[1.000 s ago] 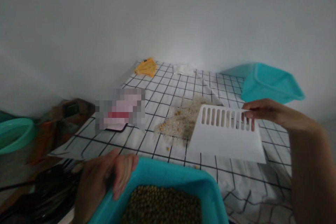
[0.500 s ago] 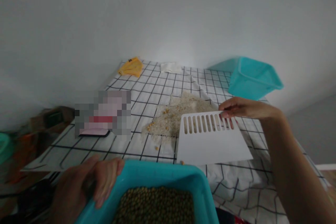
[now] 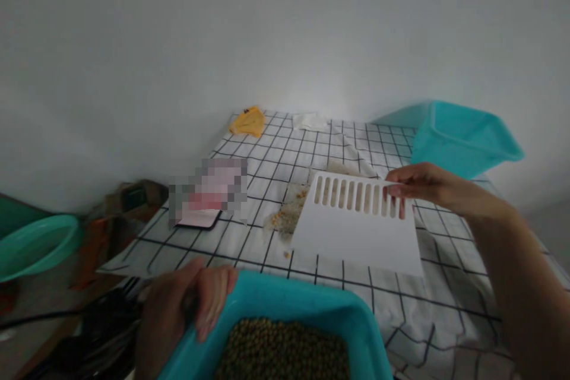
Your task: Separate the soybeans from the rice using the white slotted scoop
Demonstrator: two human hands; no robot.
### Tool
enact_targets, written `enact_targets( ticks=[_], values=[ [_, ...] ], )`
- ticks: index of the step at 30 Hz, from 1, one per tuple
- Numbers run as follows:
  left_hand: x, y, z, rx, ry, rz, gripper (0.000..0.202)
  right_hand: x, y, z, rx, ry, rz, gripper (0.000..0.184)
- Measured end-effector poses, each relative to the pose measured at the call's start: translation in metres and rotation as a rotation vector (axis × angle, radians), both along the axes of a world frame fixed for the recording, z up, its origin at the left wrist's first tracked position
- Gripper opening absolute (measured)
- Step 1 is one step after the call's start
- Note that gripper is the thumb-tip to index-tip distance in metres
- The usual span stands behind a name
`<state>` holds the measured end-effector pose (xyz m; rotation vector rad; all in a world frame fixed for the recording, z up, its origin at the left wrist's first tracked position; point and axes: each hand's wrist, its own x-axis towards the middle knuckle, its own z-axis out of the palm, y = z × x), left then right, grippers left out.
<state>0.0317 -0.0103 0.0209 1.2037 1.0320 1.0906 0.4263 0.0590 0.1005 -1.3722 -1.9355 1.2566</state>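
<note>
My left hand (image 3: 211, 297) grips the left rim of a teal plastic bin (image 3: 307, 291), its fingers wrapped over the edge. Inside the bin lies a mass of small greenish-brown beans (image 3: 280, 350). Between thumb and fingers, my right hand (image 3: 423, 187) pinches the far right corner of a flat white slotted plastic sheet (image 3: 356, 234), which has a row of slots along its far edge. The sheet covers much of a pile of pale grains (image 3: 291, 214) mixed with some yellow kernels. One yellow kernel (image 3: 287, 255) lies apart, near the bin.
A checked cloth (image 3: 262, 175) covers the table. An empty teal bin (image 3: 463, 142) stands tilted at the back right. At the back are a yellow cloth (image 3: 248, 122) and a white cloth (image 3: 310, 122). A pink phone-like object (image 3: 198, 218), partly blurred, lies left. A green basin (image 3: 42, 246) stands beyond the table's left edge.
The view has swung left, so most things sit further right. Relative to the table, the slotted sheet has moved left, hiding more of the grain pile. My left hand keeps its hold on the rim.
</note>
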Motion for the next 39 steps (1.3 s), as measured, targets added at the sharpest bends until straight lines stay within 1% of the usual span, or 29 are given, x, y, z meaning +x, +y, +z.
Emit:
enact_targets(
  ticks=[2,4,7,13,17,21,23,27,29,32,36,39],
  values=[
    [0.002,-0.001,0.005,-0.028,-0.045,0.023,0.061,-0.003,0.002,-0.005,-0.009,0.005,0.009,0.039],
    [0.005,-0.002,0.008,-0.044,-0.070,0.088,0.061,-0.007,0.003,-0.007,-0.014,0.022,0.025,0.038],
    [0.008,0.000,0.010,-0.008,-0.073,0.105,0.063,-0.011,0.004,-0.009,-0.022,0.029,0.047,0.036],
    [-0.003,0.003,-0.001,-0.001,-0.134,0.009,0.063,-0.016,0.003,-0.010,-0.042,-0.024,0.066,0.037],
    [-0.006,-0.001,-0.008,-0.033,-0.208,0.038,0.061,-0.019,0.002,-0.012,-0.067,-0.020,0.075,0.038],
    [-0.001,-0.001,-0.009,0.000,-0.238,0.063,0.061,-0.021,0.002,-0.016,-0.096,-0.036,0.124,0.038],
    [0.001,0.000,-0.008,0.024,-0.243,0.056,0.062,-0.021,0.003,-0.019,-0.113,-0.027,0.152,0.036],
    [-0.001,0.001,-0.011,0.001,-0.256,0.032,0.061,-0.023,0.004,-0.021,-0.145,-0.003,0.180,0.034],
    [-0.004,0.000,-0.013,-0.017,-0.272,0.012,0.060,-0.023,0.003,-0.019,-0.123,-0.003,0.174,0.033],
    [-0.006,0.001,-0.013,-0.022,-0.281,-0.014,0.059,-0.021,0.001,-0.011,-0.065,0.014,0.147,0.033],
    [-0.003,0.002,-0.007,-0.004,-0.256,-0.015,0.059,-0.016,-0.002,-0.001,0.023,0.051,0.097,0.034],
    [0.002,0.002,-0.002,0.011,-0.232,-0.001,0.059,-0.020,-0.002,-0.004,0.044,0.058,0.044,0.032]
  ],
)
